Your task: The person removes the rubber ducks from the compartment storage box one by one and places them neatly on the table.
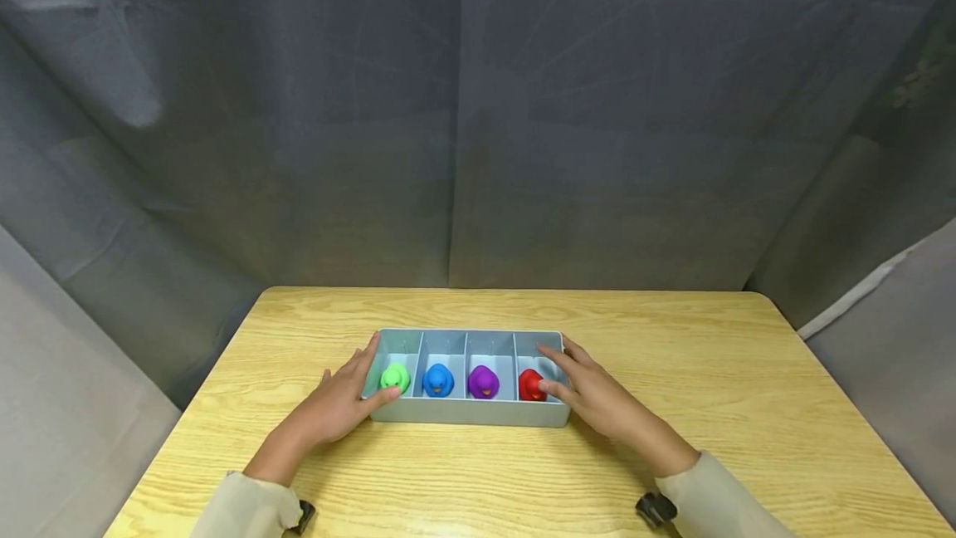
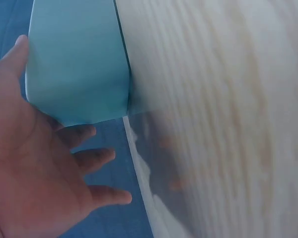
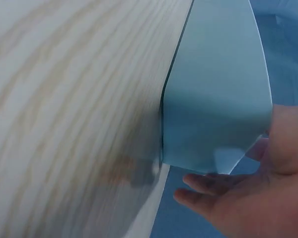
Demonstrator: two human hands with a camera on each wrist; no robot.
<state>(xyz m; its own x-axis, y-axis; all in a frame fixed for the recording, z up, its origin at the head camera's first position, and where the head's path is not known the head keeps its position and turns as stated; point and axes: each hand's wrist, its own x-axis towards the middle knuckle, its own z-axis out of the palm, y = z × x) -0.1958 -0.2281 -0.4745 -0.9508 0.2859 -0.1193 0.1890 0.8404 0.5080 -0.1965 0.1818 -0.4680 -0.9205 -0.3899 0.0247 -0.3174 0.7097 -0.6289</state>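
A grey-blue tray (image 1: 470, 413) with several compartments in a row lies on the wooden table. From left to right it holds a green rubber duck (image 1: 395, 375), a blue rubber duck (image 1: 438, 381), a purple rubber duck (image 1: 484, 383) and a red rubber duck (image 1: 531, 386). My left hand (image 1: 339, 405) is at the tray's left end, thumb over the rim near the green duck, the other fingers extended and spread outside. At the right end is my right hand (image 1: 601, 401), its thumb and a finger over the rim by the red duck; whether it touches that duck I cannot tell.
The light wooden table (image 1: 463, 480) ends at the back against a dark grey curtain (image 1: 597, 148). Pale fabric (image 1: 60, 405) hangs at the left, with more at the right. A black strap piece (image 1: 656, 510) shows beneath the right sleeve (image 1: 717, 501).
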